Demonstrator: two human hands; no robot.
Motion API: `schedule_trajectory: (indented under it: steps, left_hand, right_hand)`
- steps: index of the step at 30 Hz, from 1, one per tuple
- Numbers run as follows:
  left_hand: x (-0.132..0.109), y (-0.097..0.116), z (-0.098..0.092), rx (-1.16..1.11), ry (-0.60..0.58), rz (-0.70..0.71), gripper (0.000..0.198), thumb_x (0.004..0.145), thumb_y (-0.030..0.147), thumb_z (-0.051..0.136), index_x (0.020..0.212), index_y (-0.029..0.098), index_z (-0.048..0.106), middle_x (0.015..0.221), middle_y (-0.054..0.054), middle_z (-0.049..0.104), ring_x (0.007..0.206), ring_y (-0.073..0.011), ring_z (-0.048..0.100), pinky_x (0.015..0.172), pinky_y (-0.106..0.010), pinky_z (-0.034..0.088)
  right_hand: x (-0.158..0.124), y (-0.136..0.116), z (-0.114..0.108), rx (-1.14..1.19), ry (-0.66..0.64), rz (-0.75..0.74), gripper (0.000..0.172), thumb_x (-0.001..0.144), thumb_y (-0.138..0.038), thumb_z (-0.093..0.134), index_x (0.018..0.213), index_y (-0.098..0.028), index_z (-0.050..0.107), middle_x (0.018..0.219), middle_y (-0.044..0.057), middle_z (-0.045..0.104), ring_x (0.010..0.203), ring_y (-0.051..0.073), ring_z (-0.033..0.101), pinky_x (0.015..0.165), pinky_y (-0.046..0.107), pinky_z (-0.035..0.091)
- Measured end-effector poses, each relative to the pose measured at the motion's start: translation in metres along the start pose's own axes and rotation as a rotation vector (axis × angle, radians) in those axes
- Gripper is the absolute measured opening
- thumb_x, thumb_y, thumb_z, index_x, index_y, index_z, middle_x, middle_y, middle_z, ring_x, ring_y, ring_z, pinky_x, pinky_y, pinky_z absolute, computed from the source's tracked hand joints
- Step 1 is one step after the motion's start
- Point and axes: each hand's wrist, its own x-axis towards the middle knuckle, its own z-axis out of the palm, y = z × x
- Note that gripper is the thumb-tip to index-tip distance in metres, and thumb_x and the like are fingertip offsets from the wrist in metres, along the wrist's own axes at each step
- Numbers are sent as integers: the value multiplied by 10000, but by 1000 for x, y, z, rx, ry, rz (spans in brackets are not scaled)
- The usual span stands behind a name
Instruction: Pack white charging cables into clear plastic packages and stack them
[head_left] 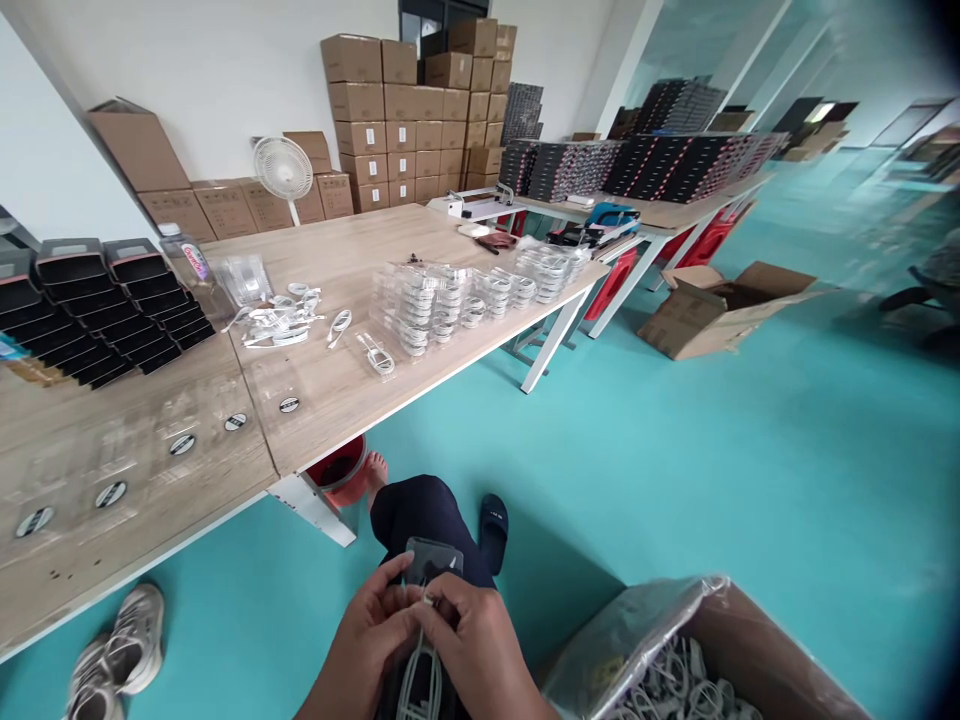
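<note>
Over my lap, my left hand (379, 620) and my right hand (472, 625) meet, fingers pinched around a white cable (420, 685). Its coiled loops hang below the fingers, and one small end shows between the fingertips. Just beyond the fingers is a clear plastic tray (435, 555); my left fingers overlap its near side. Whether they grip it too is hard to see. At the lower right stands a carton lined with clear plastic (630, 640), holding many white cables (675, 685).
On the wooden table (337, 400) are stacked packed cables (435, 305), loose cables (281, 315), clear trays with round labels (182, 443) and black boxes (97, 310). A red bucket (349, 485) sits underneath. Shoes (135, 640) and an open carton (697, 320) lie on the floor.
</note>
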Motion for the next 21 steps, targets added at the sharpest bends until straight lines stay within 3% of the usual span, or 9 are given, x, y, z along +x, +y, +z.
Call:
schedule_trajectory:
  steps: [3,5,9,13,18,21]
  left_hand:
    - [-6,-7,-4,103,-42,108,751,676,320,870,1363,289,570,1052,-91,748,964,-282,713,830,-384,538]
    - [-11,-9,-7,219,-12,193,668,748,365,809,1368,305,567,1174,-105,714,1055,-291,682,897,-390,524]
    - [-16,-14,-7,417,-73,248,328,775,420,758,1046,235,747,1162,-123,700,978,-285,669,857,-361,528]
    - [-11,-14,-7,485,-76,246,191,674,348,833,793,214,764,1039,-98,686,751,-224,635,686,-334,512]
    - [-2,-8,-5,483,-44,194,152,614,287,866,688,214,755,997,-84,689,642,-178,576,573,-307,454]
    - [0,-7,-3,571,-55,223,104,662,271,825,662,206,744,1028,-87,680,607,-152,551,567,-301,441]
  right_hand:
    - [0,2,0,258,-70,166,213,847,-336,616,660,-236,621,558,-32,575,512,139,498,520,283,350]
    - [0,3,-1,376,-118,226,260,852,-419,609,669,-235,601,518,-43,567,452,129,485,488,277,359]
    - [1,1,-6,411,-143,238,373,863,-535,579,647,-232,556,508,-34,607,425,122,501,477,269,368]
    - [1,-2,-15,272,-160,201,300,896,-429,532,664,-241,557,497,-46,587,455,123,502,506,265,373]
    - [3,-2,-26,207,-207,210,156,801,-173,511,739,-253,629,538,-49,609,511,138,547,530,264,389]
    - [3,-1,-30,263,-252,237,119,781,-181,540,712,-250,608,561,-52,595,510,127,523,521,257,389]
